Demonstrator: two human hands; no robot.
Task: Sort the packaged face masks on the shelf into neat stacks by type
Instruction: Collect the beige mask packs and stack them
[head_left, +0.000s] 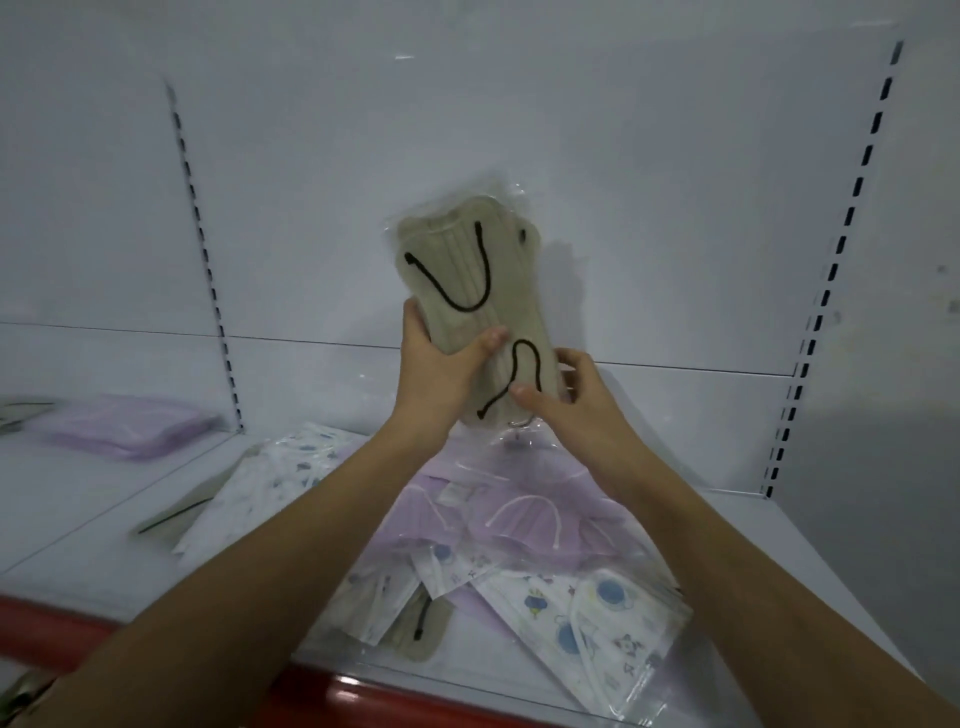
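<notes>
Two bare hands hold up a beige mask pack (467, 306) in the air above the shelf (810, 561). The pack is a clear bag with tan masks and black ear loops inside, and it stands almost upright, leaning a little. The left hand (441, 358) has its grip clamped on the left edge of the beige mask pack, with the thumb pressed across the front. The right hand (576, 400) has its grip clamped on the lower right part of the pack, thumb on the front and fingers curled behind it. Right under the beige mask pack, a loose pile lies on the shelf. In that pile are purple mask packs (498, 519) with white loops. In front of them, nearer the red shelf edge (332, 691), are white cartoon mask packs (587, 618) with blue pictures. More white printed packs (275, 478) lie to the left of the pile. Another beige pack (415, 631) peeks out at the front of the pile. Far to the left of the held pack sits a purple stack (130, 423).
</notes>
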